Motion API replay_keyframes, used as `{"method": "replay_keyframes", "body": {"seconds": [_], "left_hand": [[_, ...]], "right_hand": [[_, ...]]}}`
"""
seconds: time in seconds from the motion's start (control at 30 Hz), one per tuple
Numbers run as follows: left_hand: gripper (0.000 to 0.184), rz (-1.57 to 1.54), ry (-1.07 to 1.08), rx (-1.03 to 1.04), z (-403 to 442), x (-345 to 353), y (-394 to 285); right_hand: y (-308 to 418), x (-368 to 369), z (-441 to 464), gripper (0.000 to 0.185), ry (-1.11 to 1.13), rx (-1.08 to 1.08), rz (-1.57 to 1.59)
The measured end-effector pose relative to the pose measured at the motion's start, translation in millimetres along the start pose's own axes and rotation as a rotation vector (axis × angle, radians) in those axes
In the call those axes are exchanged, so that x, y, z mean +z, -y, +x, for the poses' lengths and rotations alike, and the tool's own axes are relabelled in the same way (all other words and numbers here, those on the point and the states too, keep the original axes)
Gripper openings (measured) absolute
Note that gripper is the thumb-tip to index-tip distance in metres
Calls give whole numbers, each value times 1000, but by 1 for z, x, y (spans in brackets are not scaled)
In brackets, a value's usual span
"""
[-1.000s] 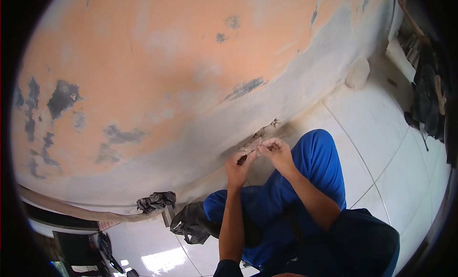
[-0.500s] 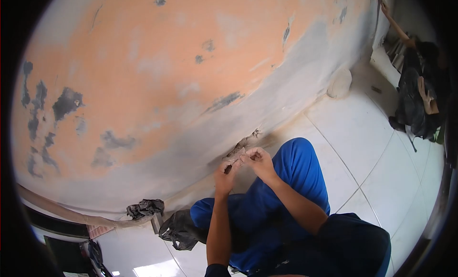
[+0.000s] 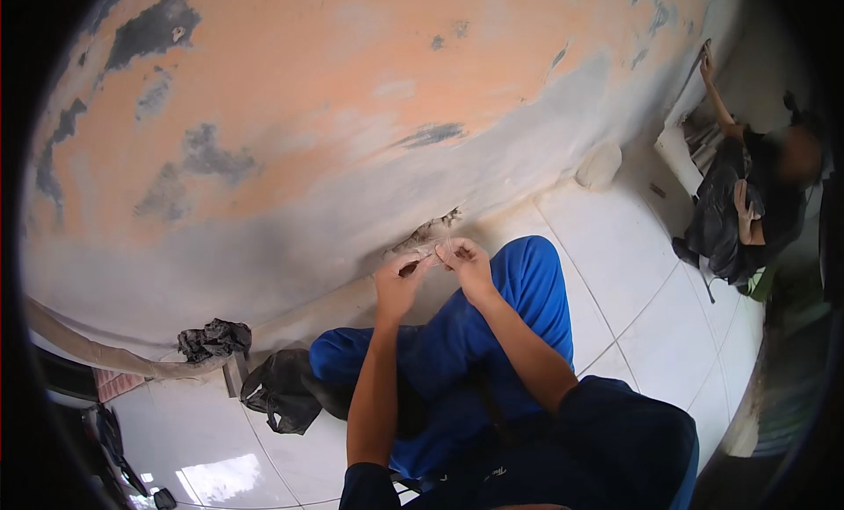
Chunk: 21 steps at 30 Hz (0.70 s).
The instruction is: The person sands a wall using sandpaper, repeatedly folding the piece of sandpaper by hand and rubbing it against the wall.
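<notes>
In front of the wall my left hand (image 3: 400, 281) and my right hand (image 3: 466, 262) are close together with fingers pinched. Between the fingertips is a thin, pale, see-through-looking piece (image 3: 435, 250), perhaps film; its kind is unclear. Just beyond the hands, a rough broken hole (image 3: 428, 229) opens at the foot of the wall. The wall (image 3: 334, 158) has peach paint, grey bare patches and a whitish lower band. My legs in blue trousers (image 3: 527, 299) are bent beneath my forearms.
A black plastic bag (image 3: 283, 391) lies on white floor tiles (image 3: 651, 325) to the left. Crumpled black plastic (image 3: 215, 340) sits by the wall. A rounded pale lump (image 3: 600, 165) stands right. Another person (image 3: 747, 193) crouches at far right, one arm reaching toward the wall.
The view has shifted, so the wall and floor sit further left and higher, except upper wall patches. My hands remain together at the pale piece, slightly further apart. The other person shows more fully.
</notes>
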<state>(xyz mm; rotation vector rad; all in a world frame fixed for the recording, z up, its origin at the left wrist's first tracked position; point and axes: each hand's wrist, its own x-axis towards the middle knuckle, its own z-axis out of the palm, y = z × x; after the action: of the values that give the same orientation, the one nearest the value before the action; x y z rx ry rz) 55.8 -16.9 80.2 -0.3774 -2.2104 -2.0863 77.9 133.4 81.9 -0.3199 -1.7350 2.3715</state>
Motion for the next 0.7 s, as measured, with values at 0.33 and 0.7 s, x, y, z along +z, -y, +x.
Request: {"method": "replay_keyframes", "body": {"seconds": [0.33, 0.7], "left_hand": [[19, -31, -29, -30, 4, 0, -1], [15, -543, -12, -111, 12, -8, -6]], "right_hand": [[26, 17, -15, 16, -68, -88, 50], [28, 39, -14, 18, -63, -93, -42]]}}
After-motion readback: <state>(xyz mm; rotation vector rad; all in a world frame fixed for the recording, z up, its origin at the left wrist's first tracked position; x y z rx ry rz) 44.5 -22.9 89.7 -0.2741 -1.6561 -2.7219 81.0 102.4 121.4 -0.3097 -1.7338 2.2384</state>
